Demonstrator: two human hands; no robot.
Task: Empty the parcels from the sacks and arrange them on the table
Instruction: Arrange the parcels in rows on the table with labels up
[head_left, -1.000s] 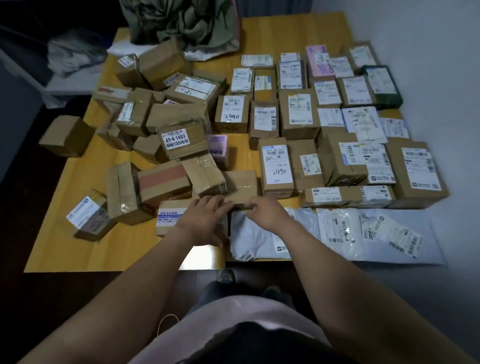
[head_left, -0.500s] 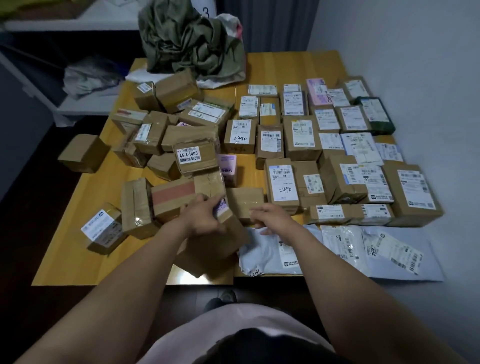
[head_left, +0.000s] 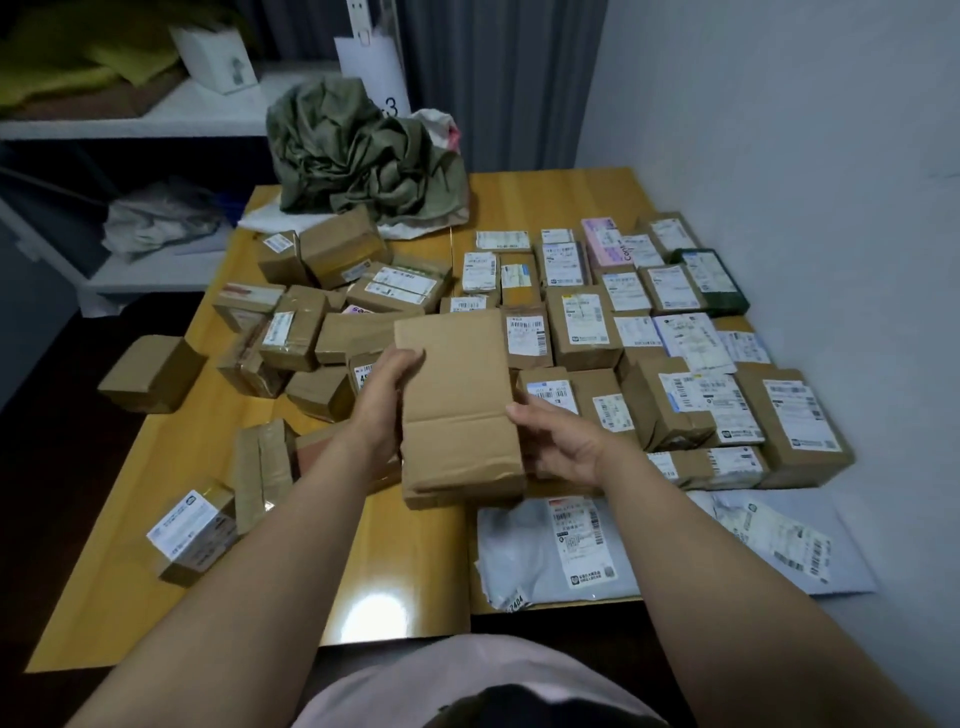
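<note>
1. I held one plain brown cardboard box (head_left: 457, 405) clear of the table (head_left: 519, 197), over its middle, with the blank side facing me and no label showing.
2. My left hand (head_left: 392, 384) gripped the left long edge near the far end. My right hand (head_left: 563, 441) gripped the right long edge nearer me, thumb on top and fingers underneath.
3. The box's long axis ran away from me, toward the crumpled green sack (head_left: 358, 150) at the far end.
4. The tidy rows of labelled parcels (head_left: 582, 322) lay to the right of the box, so my right hand was the nearer one. The loose heap of boxes (head_left: 291, 332) lay to its left.
5. I judged the box needed turning over to find its label before it joined a row.
6. By my count there was one box in hand, one green sack, two flat grey mailers (head_left: 545, 551) at the near right, upward of twenty parcels in rows and about a dozen in the heap. I could not count these last two groups exactly.
7. One more carton (head_left: 150, 371) sat beyond the table's left edge.
</note>
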